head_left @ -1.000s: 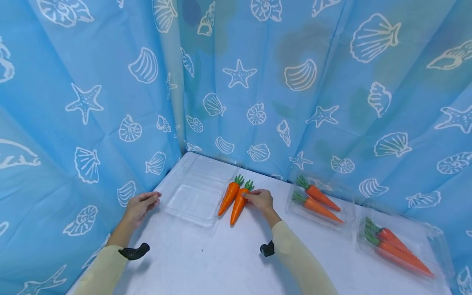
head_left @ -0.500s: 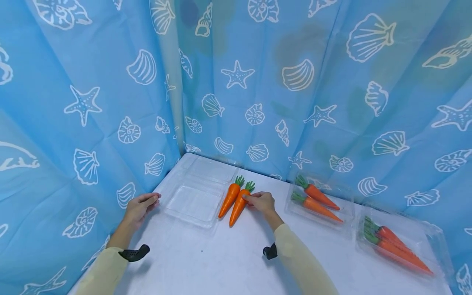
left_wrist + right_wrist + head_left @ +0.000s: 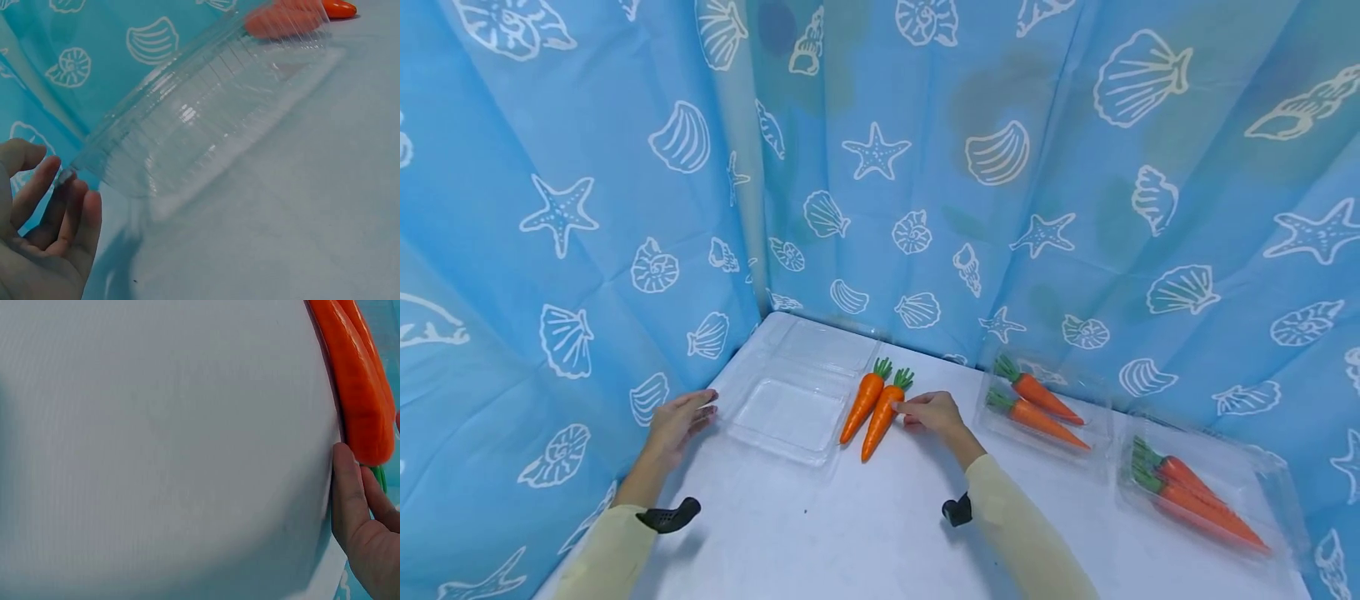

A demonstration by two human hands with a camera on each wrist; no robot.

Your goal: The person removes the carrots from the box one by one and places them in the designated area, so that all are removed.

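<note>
In the head view, two orange carrots with green tops lie side by side at the table's back. My right hand [image 3: 934, 415] is at the upper part of the nearer carrot [image 3: 880, 429], its thumb over the side. The right wrist view has the fingers [image 3: 347, 487] along that carrot's [image 3: 362, 394] thick end. Left of it lies the other carrot [image 3: 859, 410], beside an open clear plastic container [image 3: 767, 446] holding nothing. My left hand [image 3: 673, 425] is at the container's left edge; in the left wrist view its loosely bent fingertips are right at the rim, thumb apart.
To the right stand two closed clear containers, one [image 3: 988, 421] nearer and one [image 3: 1123, 492] at the far right, each with two carrots inside. A blue curtain [image 3: 865, 192] with white shells closes the back and left of the white table [image 3: 820, 533].
My right hand has eased slightly to the right against the nearer carrot, which stays in place. The left hand hardly moves. The head view has turned a little to the right.
</note>
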